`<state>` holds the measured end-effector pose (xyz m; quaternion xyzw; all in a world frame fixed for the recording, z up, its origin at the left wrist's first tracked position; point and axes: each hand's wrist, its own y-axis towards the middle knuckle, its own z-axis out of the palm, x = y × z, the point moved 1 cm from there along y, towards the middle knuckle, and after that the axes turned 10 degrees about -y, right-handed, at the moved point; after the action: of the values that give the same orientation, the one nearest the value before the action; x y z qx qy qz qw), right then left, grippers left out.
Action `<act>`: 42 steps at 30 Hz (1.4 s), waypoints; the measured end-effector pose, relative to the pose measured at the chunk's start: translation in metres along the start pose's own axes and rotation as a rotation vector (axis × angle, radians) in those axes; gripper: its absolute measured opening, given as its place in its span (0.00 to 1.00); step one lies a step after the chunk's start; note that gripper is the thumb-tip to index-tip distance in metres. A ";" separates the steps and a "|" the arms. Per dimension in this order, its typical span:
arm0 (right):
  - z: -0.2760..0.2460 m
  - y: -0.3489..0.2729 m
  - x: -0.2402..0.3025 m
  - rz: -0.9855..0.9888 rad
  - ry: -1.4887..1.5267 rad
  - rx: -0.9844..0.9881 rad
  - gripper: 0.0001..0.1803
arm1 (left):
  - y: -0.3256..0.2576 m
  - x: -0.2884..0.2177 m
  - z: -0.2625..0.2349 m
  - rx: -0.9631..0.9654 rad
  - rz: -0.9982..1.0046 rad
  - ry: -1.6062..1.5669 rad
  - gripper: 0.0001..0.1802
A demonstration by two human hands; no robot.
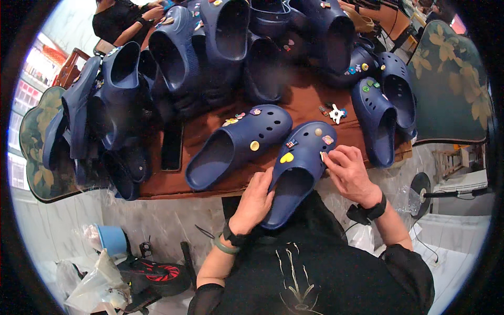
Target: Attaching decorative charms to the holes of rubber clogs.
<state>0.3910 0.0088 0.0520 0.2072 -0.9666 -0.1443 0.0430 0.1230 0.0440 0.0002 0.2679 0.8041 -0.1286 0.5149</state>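
A navy blue clog lies over the table's front edge, its toe pointing away and its heel toward me. On its upper are a yellow heart charm, a pink flower-like charm, a round beige one and a small multicoloured one. My left hand grips the clog's left rim, thumb along the side. At the right side of the upper, my right hand is closed in a pinch around a small pale shoe charm, mostly hidden by the fingertips. Just to the left lies a matching clog with several charms attached.
Many navy clogs are piled at the back and left of the brown-covered table. Two more clogs stand at the right. Loose charms lie beyond my clog. A dark phone-like slab rests left. Another person is at the far left.
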 end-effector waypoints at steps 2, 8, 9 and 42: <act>0.001 0.004 -0.006 -0.053 -0.037 0.030 0.25 | 0.000 0.001 0.000 0.040 -0.072 0.003 0.33; -0.003 0.011 -0.022 -0.152 0.013 0.116 0.26 | 0.003 -0.005 0.000 0.037 -0.082 0.009 0.32; -0.005 0.011 -0.025 -0.155 0.052 0.119 0.25 | 0.003 -0.004 0.001 0.039 -0.076 0.004 0.32; 0.010 0.104 -0.070 0.267 0.701 0.322 0.11 | 0.000 -0.002 -0.004 0.023 -0.029 0.009 0.34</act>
<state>0.4129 0.1310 0.0715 0.1205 -0.9221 0.0953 0.3551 0.1206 0.0453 0.0040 0.2627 0.8087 -0.1442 0.5061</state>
